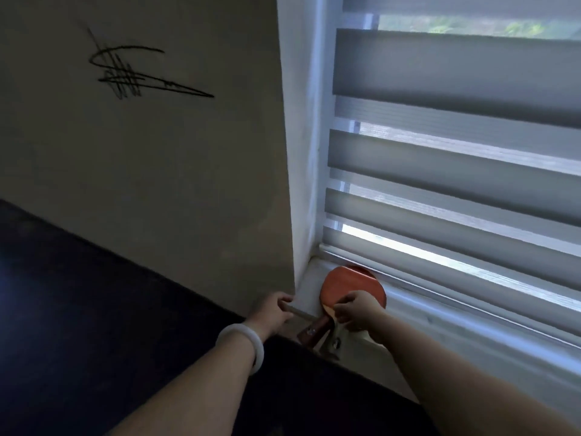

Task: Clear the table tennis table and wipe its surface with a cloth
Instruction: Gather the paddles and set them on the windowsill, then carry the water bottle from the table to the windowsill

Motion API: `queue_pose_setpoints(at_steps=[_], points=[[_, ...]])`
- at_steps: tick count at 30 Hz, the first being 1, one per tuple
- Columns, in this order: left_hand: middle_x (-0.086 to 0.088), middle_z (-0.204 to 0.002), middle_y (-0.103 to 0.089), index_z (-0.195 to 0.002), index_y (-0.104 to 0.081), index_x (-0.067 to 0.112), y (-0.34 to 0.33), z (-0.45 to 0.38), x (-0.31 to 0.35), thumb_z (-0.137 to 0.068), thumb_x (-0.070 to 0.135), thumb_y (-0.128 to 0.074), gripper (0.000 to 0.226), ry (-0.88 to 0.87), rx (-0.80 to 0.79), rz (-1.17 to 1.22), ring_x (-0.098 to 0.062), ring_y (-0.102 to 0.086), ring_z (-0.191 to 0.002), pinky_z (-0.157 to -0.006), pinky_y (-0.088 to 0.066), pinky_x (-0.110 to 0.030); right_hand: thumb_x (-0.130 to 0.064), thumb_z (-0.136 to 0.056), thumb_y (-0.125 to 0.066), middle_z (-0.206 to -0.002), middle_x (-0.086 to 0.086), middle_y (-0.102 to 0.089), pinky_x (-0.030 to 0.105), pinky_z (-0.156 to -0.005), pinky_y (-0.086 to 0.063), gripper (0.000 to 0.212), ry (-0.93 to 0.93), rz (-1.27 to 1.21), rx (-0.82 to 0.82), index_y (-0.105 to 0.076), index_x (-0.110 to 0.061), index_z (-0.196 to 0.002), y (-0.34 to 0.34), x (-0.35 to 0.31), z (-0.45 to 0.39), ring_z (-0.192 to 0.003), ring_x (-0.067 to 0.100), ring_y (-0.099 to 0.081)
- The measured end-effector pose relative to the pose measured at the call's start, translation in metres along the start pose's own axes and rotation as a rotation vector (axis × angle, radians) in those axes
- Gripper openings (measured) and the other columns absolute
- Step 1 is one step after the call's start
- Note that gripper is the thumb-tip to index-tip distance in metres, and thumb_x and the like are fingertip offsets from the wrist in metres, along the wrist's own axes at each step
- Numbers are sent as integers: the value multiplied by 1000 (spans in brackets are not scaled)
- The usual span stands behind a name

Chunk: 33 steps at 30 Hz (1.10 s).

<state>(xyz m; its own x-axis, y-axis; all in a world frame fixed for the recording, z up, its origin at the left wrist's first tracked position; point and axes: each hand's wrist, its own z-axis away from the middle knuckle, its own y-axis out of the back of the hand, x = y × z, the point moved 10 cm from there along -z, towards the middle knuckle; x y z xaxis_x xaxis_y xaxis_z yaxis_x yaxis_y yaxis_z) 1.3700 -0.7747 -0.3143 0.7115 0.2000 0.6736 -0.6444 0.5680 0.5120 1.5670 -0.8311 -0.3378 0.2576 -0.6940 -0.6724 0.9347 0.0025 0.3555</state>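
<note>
A beige wall (pixel 157 171) with a black scribble (pixel 135 73) meets the striped blind (pixel 456 158) above the windowsill (pixel 408 313). On that sill lie red paddles (pixel 349 287), handles overhanging. My right hand (pixel 358 311) pinches them; my left hand (pixel 272 313) grips the sill's edge.

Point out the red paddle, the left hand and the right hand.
red paddle (pixel 347 283): head view, bare rubber face.
left hand (pixel 272 313): head view, back of hand.
right hand (pixel 358 309): head view, knuckles.

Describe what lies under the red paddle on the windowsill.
Under the red paddle is the white windowsill. A second handle suggests another paddle beneath, its blade covered.
</note>
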Motion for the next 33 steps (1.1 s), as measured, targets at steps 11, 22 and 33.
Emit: queue_pose_setpoints(at_steps=[11,22,33], points=[[-1,-111,-61,-121,-61,14,105,117,-134,-90,16,-65,32,243,279,33,-13,-58,-100,-85,-48,-20,-2,-93,-53,-76,8,-61,22,-57,-48,15,326,320,-287,-67,-1,-96,-167,-130,33,-65,18,-56],[-7,-117,-65,-112,-66,7,255,322,-319,-91,12,-61,22,403,662,226,-20,-59,-111,-95,-44,-24,-3,-96,-53,-62,6,-55,23,-46,-45,26,502,496,-496,-56,-11,-71,-408,-216,143,-53,17,-52],[-11,-113,-65,-111,-65,3,318,570,-532,-90,11,-65,23,668,1086,493,-18,-59,-96,-83,-49,-27,4,-94,-50,-70,14,-58,37,-68,-53,26,685,758,-811,-59,-7,-72,-703,-227,326,-66,27,-58]])
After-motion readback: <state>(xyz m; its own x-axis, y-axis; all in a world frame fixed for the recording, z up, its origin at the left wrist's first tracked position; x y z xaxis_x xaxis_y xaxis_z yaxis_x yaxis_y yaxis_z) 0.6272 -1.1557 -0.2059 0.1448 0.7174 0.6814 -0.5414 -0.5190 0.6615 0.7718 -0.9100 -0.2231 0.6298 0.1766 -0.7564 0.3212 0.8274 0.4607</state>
